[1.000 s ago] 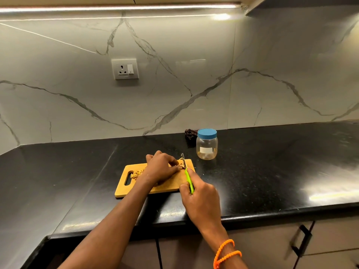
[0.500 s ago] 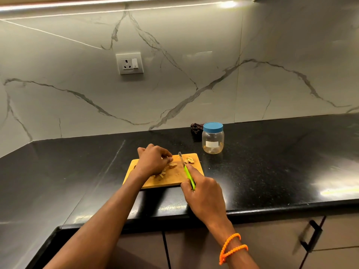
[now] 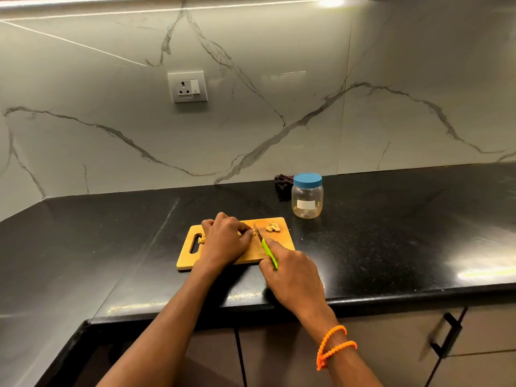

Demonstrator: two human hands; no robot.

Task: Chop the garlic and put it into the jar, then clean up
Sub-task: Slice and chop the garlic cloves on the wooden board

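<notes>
Left hand (image 3: 226, 241) back beside knife (image 3: 265, 247)

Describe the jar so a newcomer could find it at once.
Start at the black countertop under the marble wall. Just beyond the right far corner of the wooden cutting board stands the jar: clear plastic, white label, the only thing with a blue lid.
</notes>
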